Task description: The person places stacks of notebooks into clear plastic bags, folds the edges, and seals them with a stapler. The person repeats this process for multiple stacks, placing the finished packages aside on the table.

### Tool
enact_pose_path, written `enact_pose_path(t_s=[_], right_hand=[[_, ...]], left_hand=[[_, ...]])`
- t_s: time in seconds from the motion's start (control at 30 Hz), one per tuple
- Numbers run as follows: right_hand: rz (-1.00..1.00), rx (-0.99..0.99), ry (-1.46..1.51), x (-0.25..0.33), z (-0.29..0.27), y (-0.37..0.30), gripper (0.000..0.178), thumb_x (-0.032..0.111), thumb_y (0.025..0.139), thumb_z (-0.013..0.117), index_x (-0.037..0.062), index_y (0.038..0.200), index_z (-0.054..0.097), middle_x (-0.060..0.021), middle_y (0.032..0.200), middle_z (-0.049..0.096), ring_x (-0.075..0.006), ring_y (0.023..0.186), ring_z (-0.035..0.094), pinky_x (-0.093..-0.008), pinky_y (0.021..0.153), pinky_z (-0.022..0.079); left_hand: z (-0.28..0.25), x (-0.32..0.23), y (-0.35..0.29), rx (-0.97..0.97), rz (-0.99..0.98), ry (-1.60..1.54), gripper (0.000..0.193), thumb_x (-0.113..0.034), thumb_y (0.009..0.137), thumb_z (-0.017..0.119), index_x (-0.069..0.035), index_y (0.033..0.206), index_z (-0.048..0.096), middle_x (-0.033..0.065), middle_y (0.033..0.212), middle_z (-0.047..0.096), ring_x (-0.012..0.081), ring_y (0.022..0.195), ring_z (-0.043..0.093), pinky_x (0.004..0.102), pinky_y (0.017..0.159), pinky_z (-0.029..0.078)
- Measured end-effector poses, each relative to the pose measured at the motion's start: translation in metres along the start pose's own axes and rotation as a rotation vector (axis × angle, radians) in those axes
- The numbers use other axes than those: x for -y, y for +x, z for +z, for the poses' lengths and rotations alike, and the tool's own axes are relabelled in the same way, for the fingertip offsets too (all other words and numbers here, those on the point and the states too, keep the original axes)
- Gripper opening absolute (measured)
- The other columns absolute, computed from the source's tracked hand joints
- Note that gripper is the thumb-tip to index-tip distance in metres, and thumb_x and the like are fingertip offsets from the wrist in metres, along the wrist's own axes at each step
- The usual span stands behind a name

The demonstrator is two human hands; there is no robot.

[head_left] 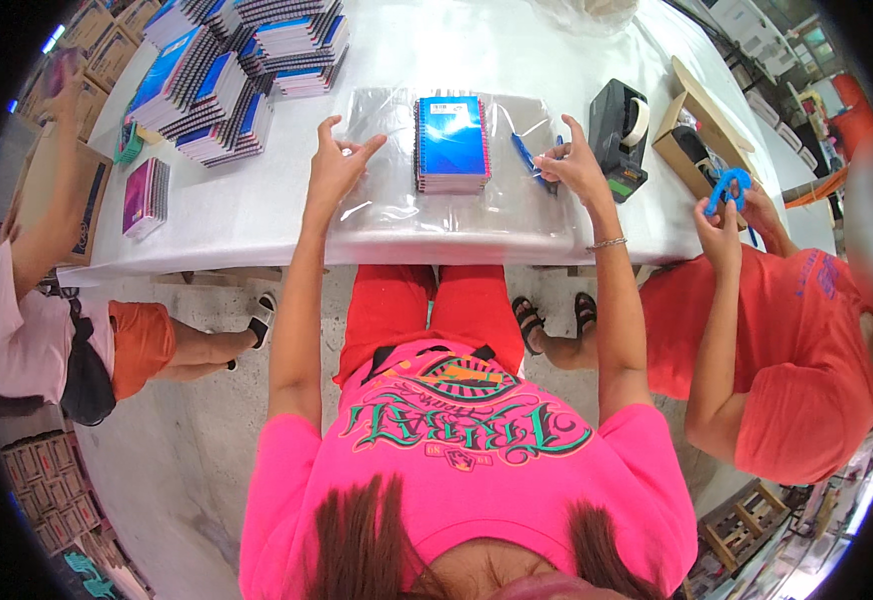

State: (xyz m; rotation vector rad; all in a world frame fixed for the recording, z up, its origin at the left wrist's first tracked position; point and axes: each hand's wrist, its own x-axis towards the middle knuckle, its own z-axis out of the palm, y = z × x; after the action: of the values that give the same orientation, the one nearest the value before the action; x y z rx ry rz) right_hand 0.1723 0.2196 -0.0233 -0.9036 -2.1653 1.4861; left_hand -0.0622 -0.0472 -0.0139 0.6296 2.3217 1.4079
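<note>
A neat stack of spiral notebooks [453,140] with blue covers sits on a clear plastic sheet [387,205] in front of me. To its left, my left hand [343,165] hovers over the sheet's edge, open, thumb and index finger spread, holding nothing. On the other side my right hand [579,168] is open too, its thumb pointing toward the stack and its index finger raised. Close to that thumb is a slim blue object [525,155], partly beside the fingers; its kind is unclear. Neither hand touches the notebooks.
Tall notebook piles [212,90] stand at the far left, with a smaller purple-covered stack [147,198] nearer. A black tape dispenser [619,140] and an open cardboard box [702,125] are on the right. One person stands each side; the right one's hands hold a blue item [728,186].
</note>
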Motion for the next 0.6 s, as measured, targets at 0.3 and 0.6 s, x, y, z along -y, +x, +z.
enact_pose_path(t_s=[0.3, 0.6], right_hand=[[0.105, -0.031, 0.219, -0.01, -0.002, 0.026, 0.082, 0.01, 0.078, 0.076, -0.0126, 0.14, 0.028, -0.0143, 0.088, 0.066, -0.0176, 0.073, 0.066, -0.0271, 0.066, 0.054], [0.126, 0.208, -0.017, 0.016, -0.011, 0.027, 0.04, 0.024, 0.086, 0.073, -0.0075, 0.108, 0.062, -0.0079, 0.083, 0.065, -0.0123, 0.071, 0.062, -0.0237, 0.065, 0.053]], left_hand=[[0.016, 0.009, 0.026, 0.127, -0.185, -0.662, 0.082, -0.027, 0.075, 0.084, 0.001, 0.133, 0.033, 0.0085, 0.105, 0.059, 0.0134, 0.089, 0.057, 0.0229, 0.07, 0.047], [0.01, -0.006, 0.027, 0.427, -0.028, -0.236, 0.045, -0.037, 0.095, 0.056, 0.002, 0.117, 0.059, 0.01, 0.099, 0.063, 0.0174, 0.087, 0.06, 0.0294, 0.071, 0.049]])
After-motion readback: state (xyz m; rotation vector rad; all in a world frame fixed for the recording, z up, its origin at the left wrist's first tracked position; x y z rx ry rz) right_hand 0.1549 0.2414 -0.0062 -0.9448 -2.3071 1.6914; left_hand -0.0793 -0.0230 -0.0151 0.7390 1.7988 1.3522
